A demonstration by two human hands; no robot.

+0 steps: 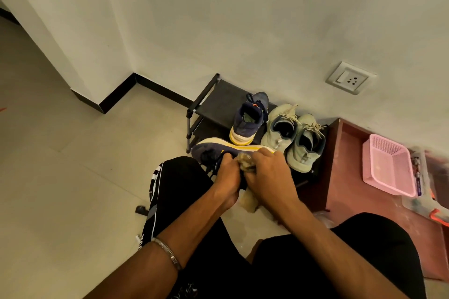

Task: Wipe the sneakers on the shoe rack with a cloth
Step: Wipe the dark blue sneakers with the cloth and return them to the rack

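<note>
My home, a plain hallway corner, pale tiled floor (60,153) under me, white wall (218,19) with black skirting (116,94), wall socket (349,77) at one o'clock, low shoe rack (213,102) at twelve, pink basket (386,165) at three.

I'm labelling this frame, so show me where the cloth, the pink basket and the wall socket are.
cloth (247,161), head view, bunched part between the hands
pink basket (401,189), head view, near rim
wall socket (349,78), head view, plate centre
</note>
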